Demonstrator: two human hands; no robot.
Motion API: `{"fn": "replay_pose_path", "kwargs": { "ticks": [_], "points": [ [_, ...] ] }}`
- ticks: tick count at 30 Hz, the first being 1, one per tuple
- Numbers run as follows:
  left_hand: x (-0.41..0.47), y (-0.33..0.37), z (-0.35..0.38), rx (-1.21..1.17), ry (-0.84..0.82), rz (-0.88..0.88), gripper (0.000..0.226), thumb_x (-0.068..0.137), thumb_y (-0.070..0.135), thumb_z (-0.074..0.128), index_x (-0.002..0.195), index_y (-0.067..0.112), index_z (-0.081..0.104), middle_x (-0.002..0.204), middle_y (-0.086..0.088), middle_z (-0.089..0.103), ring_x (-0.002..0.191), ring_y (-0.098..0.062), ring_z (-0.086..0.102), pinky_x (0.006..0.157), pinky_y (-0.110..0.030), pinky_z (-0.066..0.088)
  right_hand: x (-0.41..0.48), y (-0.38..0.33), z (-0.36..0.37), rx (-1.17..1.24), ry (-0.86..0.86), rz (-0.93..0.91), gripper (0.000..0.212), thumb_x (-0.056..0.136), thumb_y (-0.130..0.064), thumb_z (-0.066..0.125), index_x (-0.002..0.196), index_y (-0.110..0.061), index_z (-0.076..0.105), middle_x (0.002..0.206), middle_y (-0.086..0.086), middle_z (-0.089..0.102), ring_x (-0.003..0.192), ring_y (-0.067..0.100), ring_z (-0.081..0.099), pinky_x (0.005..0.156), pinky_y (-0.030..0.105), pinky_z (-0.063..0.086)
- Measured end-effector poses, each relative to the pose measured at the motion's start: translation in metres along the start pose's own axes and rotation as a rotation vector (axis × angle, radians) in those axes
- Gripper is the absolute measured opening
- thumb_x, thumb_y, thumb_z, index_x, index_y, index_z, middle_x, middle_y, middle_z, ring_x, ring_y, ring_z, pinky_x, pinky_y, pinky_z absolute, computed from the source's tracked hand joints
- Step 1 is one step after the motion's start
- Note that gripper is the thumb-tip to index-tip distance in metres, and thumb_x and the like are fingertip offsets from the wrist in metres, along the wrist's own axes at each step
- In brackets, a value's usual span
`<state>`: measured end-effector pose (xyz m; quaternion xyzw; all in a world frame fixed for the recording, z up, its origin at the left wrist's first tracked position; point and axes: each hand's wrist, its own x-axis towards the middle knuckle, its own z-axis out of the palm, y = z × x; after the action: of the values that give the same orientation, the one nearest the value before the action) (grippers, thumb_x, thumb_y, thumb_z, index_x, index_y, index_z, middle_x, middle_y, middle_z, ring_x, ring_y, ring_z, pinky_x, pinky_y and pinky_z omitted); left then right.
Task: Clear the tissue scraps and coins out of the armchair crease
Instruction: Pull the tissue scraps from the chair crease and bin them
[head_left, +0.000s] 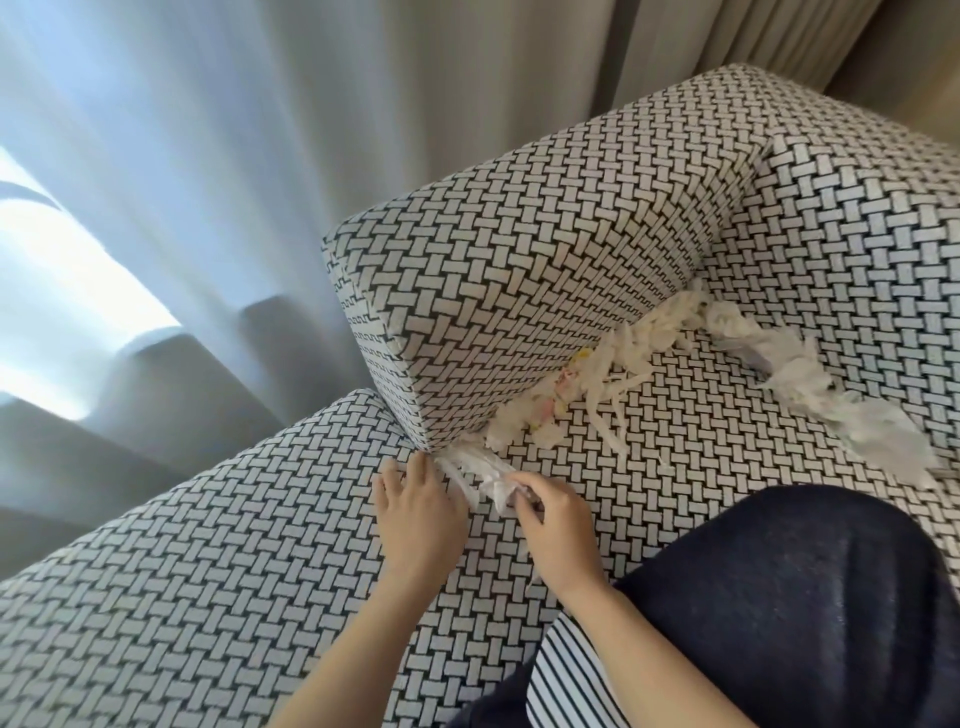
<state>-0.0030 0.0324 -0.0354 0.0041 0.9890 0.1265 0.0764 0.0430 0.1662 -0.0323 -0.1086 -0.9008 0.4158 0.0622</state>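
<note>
At the near end of the armchair crease (524, 410), where armrest meets seat cushion, the right hand (550, 514) pinches a crumpled wad of tissue (483, 470) between its fingers. The left hand (415, 506) lies flat beside it, fingers spread on the cushion. More tissue scraps (639, 345) line the crease farther back. No coins show. Best to pull slowly, pressing the cushion down, so nothing tears.
</note>
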Motion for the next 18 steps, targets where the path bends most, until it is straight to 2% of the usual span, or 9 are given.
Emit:
{"fn": "replay_pose_path", "kwargs": {
  "ticks": [3,7,11,16,18],
  "points": [
    [0.0,0.005,0.004,-0.023,0.046,0.021,0.041,0.094,0.03,0.036,0.132,0.015,0.044,0.142,0.003,0.038,0.131,-0.023,0.025,0.112,-0.037,0.015,0.001,0.001,0.001,-0.014,0.01,-0.01,0.024,0.09,-0.01,0.06,0.111,-0.014,0.068,0.098,-0.002,0.067,0.091,0.01,0.059,0.079,0.021,0.051],
    [0.003,0.006,0.008,-0.187,0.064,-0.044,0.04,0.092,0.029,0.046,0.13,0.015,0.049,0.138,0.003,0.045,0.128,-0.021,0.028,0.107,-0.036,0.022,0.002,0.0,0.001,-0.017,-0.005,-0.027,0.023,0.09,-0.01,0.059,0.11,-0.014,0.069,0.099,-0.002,0.068,0.095,0.012,0.058,0.082,0.025,0.051],
    [0.004,0.008,0.008,-0.317,0.14,-0.093,0.041,0.086,0.024,0.055,0.126,0.015,0.054,0.123,0.005,0.058,0.116,-0.019,0.034,0.099,-0.031,0.026,0.002,-0.001,-0.001,-0.014,0.006,-0.031,0.023,0.089,-0.009,0.06,0.11,-0.013,0.069,0.097,-0.001,0.067,0.092,0.012,0.058,0.081,0.024,0.05],
    [0.003,0.013,0.009,-0.345,0.186,-0.09,0.039,0.084,0.016,0.056,0.122,0.015,0.056,0.11,0.004,0.064,0.094,-0.015,0.034,0.084,-0.025,0.025,0.003,-0.001,-0.004,0.001,0.015,-0.039,0.024,0.09,-0.009,0.059,0.111,-0.012,0.069,0.097,-0.001,0.068,0.09,0.01,0.058,0.079,0.021,0.049],
    [0.005,0.016,0.006,-0.398,0.162,-0.15,0.04,0.083,0.012,0.054,0.123,0.016,0.056,0.11,0.004,0.064,0.089,-0.013,0.031,0.085,-0.026,0.027,0.003,-0.001,-0.003,0.002,0.013,-0.039,0.024,0.09,-0.009,0.06,0.112,-0.012,0.068,0.099,-0.001,0.068,0.092,0.011,0.058,0.081,0.022,0.049]
  ]
}}
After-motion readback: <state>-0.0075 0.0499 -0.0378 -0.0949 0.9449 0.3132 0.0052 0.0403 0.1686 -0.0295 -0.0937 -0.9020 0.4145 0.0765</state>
